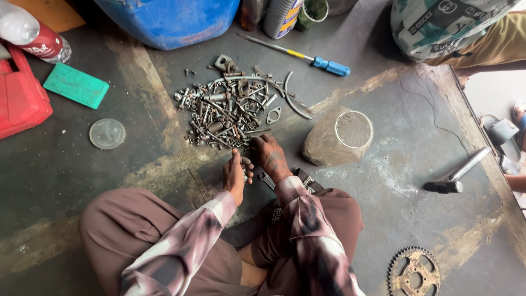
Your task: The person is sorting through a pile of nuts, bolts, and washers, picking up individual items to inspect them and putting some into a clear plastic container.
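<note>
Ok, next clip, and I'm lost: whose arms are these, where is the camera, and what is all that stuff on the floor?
The camera sits on the person's head and looks down, so the two sleeved arms at the bottom are their own. They sit cross-legged on a dark, stained floor. The left hand is partly closed with its fingers curled; whether it holds anything is not clear. The right hand reaches into the near edge of a pile of bolts and small metal parts. Beside the pile lies a tipped-over dusty plastic jar; behind it, a blue-handled screwdriver. Further out are a round clear lid, a green pad, a sprocket and a hammer. Another person sits at the top right.
</note>
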